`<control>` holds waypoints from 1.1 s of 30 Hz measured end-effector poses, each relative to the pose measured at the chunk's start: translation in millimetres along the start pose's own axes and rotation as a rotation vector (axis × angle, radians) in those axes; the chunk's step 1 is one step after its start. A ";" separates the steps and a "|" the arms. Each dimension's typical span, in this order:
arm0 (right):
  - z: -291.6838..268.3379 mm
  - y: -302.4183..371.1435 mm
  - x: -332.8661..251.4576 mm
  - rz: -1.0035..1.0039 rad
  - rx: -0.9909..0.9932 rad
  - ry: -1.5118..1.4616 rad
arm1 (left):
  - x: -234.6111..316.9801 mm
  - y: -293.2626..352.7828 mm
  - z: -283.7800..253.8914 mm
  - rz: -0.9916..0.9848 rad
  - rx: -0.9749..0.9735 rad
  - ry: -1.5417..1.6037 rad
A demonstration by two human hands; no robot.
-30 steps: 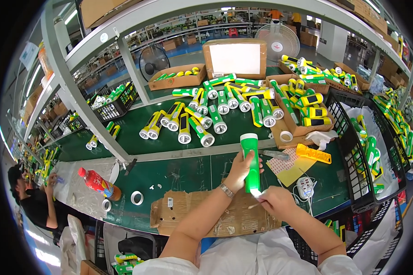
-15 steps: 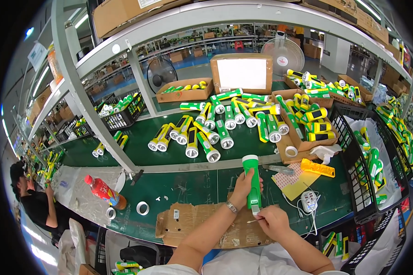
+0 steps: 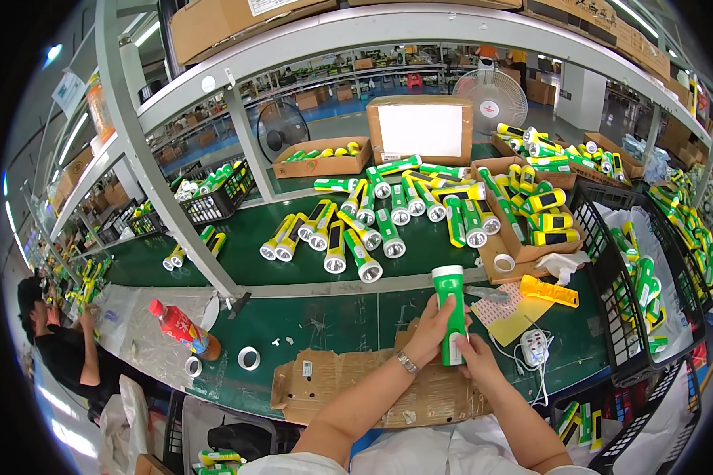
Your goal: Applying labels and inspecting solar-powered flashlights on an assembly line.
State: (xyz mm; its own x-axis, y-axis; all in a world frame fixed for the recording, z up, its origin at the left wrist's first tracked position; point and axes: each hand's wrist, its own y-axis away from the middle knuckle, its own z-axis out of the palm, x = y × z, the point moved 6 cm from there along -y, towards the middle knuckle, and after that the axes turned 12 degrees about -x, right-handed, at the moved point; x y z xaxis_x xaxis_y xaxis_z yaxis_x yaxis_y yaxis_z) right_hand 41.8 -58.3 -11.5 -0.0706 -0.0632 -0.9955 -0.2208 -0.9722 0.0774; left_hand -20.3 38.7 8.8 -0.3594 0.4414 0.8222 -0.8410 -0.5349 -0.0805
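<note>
A green flashlight (image 3: 447, 290) with a white head stands upright in front of me, over the near part of the bench. My left hand (image 3: 428, 331) is wrapped round its body, with a metal-banded watch on that wrist. My right hand (image 3: 478, 360) grips the lower end from the right, thumb against the side. A whitish patch (image 3: 454, 348) shows low on the body; I cannot tell whether it is a label or a part of the casing. Underneath both arms lies a flattened cardboard sheet (image 3: 337, 380). Whether the right fingers also hold something small is hidden.
Green and yellow flashlights (image 3: 363, 257) lie across the back of the bench. More fill a cardboard box (image 3: 523, 252) and a black crate (image 3: 602, 297) at right. A drink bottle (image 3: 184, 331) and tape roll (image 3: 249, 359) stand left; a power strip (image 3: 534, 347) lies right.
My right hand has moved up to grip the flashlight's lower end; the small stick that showed at its fingers is out of sight. The flashlight has shifted slightly right.
</note>
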 end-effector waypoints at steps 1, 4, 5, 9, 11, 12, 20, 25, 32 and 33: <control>16.3 6.0 7.2 0.314 -0.265 -0.399 | 4.0 2.1 6.7 0.002 0.001 0.000; 22.5 19.7 -7.1 0.262 -0.473 -0.753 | 18.8 3.4 33.4 0.032 -0.185 -0.001; 23.5 25.4 -15.3 0.296 -0.486 -1.009 | 19.1 1.8 34.1 0.039 -0.195 -0.009; -39.8 42.9 -63.0 -0.207 0.104 -0.206 | 39.3 2.7 12.7 0.035 -0.155 -0.478; -69.4 75.8 -107.7 -0.835 0.538 0.285 | 56.2 -3.2 -26.3 0.111 0.142 -0.947; -89.6 76.3 -102.6 -0.744 0.476 0.297 | 71.5 0.4 -39.5 0.127 0.257 -1.266; -234.3 82.9 -85.1 -0.292 0.740 -0.513 | 75.3 -5.7 -152.9 0.011 0.362 -1.875; -330.7 84.2 -75.8 -0.421 0.721 -0.745 | 96.4 -6.2 -137.6 0.058 0.354 -1.917; -383.8 66.3 -105.3 -0.580 0.690 -0.800 | 122.3 17.4 -56.9 0.421 0.386 -1.586; -375.7 68.3 -110.3 -0.629 0.818 -0.922 | 124.4 23.4 -47.3 0.485 0.397 -1.618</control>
State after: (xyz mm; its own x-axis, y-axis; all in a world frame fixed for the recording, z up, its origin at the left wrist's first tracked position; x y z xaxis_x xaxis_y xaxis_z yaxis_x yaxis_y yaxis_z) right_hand 400.0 -202.4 83.0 -0.2879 0.8144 -0.5039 -0.9345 -0.3539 -0.0381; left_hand -103.8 115.1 82.5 0.4157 -0.7761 0.4741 -0.5560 -0.6294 -0.5428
